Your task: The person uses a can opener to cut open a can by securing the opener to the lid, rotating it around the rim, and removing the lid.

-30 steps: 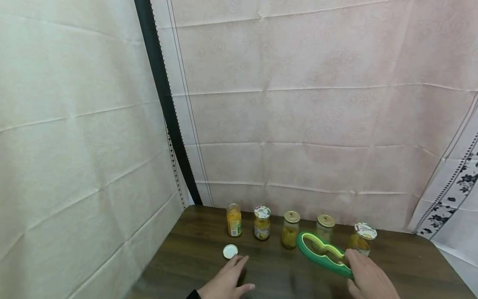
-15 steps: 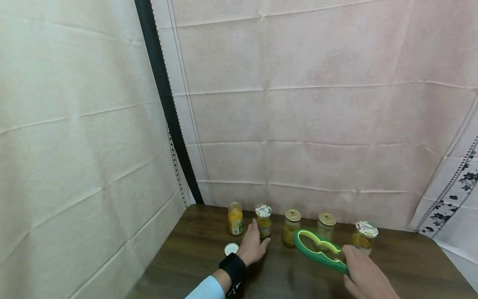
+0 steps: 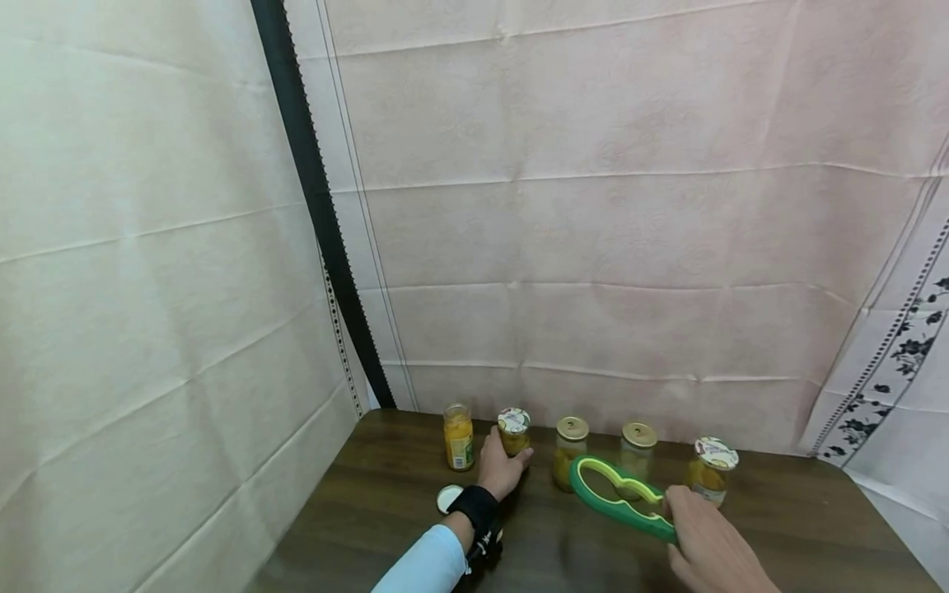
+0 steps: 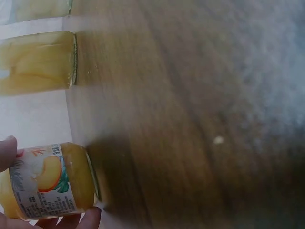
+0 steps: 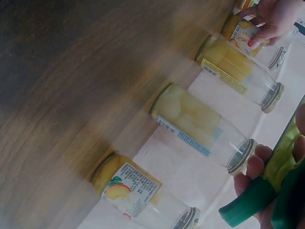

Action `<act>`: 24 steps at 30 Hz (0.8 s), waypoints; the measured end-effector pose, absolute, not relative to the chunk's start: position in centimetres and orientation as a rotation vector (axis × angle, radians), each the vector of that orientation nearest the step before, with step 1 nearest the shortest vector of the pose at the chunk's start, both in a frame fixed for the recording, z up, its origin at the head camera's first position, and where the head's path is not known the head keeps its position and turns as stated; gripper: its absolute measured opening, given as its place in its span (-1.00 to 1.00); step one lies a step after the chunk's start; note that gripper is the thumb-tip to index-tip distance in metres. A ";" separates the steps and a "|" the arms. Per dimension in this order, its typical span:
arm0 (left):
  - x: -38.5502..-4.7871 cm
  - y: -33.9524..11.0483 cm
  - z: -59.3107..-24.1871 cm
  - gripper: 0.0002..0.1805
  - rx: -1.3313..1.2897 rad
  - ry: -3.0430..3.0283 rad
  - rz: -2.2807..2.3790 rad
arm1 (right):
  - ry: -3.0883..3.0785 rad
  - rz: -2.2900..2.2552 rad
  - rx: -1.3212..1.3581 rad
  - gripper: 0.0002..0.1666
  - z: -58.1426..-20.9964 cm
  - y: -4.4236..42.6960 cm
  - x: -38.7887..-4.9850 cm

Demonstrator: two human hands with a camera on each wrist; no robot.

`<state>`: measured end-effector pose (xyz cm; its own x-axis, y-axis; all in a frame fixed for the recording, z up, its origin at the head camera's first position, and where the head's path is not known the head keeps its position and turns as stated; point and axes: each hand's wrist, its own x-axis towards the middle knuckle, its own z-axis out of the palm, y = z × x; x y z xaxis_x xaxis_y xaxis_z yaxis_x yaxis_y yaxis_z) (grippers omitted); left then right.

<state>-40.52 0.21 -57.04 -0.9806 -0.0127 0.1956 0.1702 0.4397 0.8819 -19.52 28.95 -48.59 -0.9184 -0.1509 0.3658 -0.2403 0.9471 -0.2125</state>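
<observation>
My left hand [image 3: 500, 469] reaches to the second jar from the left, a peach jar [image 3: 516, 443] with a patterned white lid. In the left wrist view, thumb and fingers wrap around this jar's labelled body [image 4: 47, 179], and it stands upright on the table. My right hand [image 3: 713, 539] holds a green jar opener [image 3: 619, 509] by its handle end. The opener's looped end hovers in front of the middle jars, apart from them. In the right wrist view, curled fingers grip the opener [image 5: 250, 202], partly cut off by the frame edge.
A lidless jar of yellow fruit [image 3: 459, 443] stands at the far left, with a loose white lid [image 3: 448, 497] in front of it. To the right are two gold-lidded jars [image 3: 569, 457] and another white-lidded peach jar [image 3: 709, 473]. Cloth [image 3: 593, 247] hangs behind the dark wooden table [image 3: 356, 511].
The left hand has moved forward from beside the loose white lid to the second jar and taken hold of it. The right hand still holds the jar opener in nearly the same place.
</observation>
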 end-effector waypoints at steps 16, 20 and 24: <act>-35.1 -0.5 -53.4 -0.22 -0.270 -2.521 -1.588 | -2.566 0.280 0.376 -0.45 -48.2 28.2 -19.6; -31.9 -0.7 -51.9 -0.21 -0.428 -2.554 -1.624 | -2.451 0.246 0.438 -0.47 -47.8 27.9 -19.9; -29.4 -1.0 -50.8 -0.22 -0.559 -2.603 -1.697 | -2.443 0.245 0.431 -0.54 -47.1 27.1 -19.9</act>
